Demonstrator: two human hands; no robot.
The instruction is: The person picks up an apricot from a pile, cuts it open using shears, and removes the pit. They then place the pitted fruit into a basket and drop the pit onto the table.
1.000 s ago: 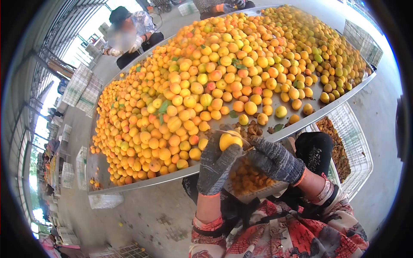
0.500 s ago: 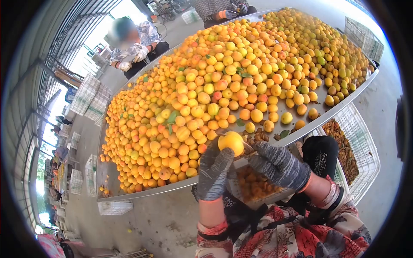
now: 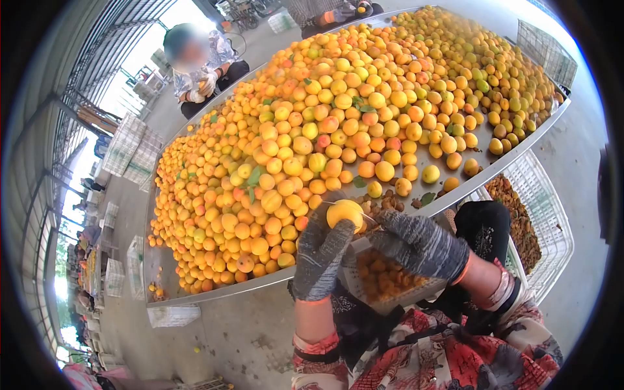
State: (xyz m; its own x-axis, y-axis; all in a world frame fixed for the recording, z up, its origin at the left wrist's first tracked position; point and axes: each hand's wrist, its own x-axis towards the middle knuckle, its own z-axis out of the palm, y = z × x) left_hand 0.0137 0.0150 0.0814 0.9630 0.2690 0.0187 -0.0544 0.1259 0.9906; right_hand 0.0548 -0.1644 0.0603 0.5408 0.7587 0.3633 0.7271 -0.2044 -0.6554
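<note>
My left hand [image 3: 317, 263], in a grey knit glove, grips a yellow-orange apricot [image 3: 345, 213] between thumb and fingers, just over the near edge of the metal table [image 3: 448, 205]. Right beside the fruit, my gloved right hand [image 3: 422, 248] has its fingers pinched together. A thin strand shows between those fingertips and the apricot; I cannot tell what it is. Behind both hands spreads a large heap of apricots [image 3: 312, 146]. Under my hands stands a crate of split apricots [image 3: 383, 273], partly hidden by the right forearm and glove.
A white plastic crate [image 3: 552, 240] with brownish fruit pieces [image 3: 517, 227] stands right of my knee. Small brown scraps [image 3: 390, 201] lie near the table's edge. Across the table sits a person [image 3: 201, 68] in gloves; another person's hands [image 3: 348, 13] show at the top. Stacked crates [image 3: 133, 146] stand left.
Both hands stay close together round the apricot, with only a slight shift. The view has moved a little. The person across has brought their hands together near an orange fruit.
</note>
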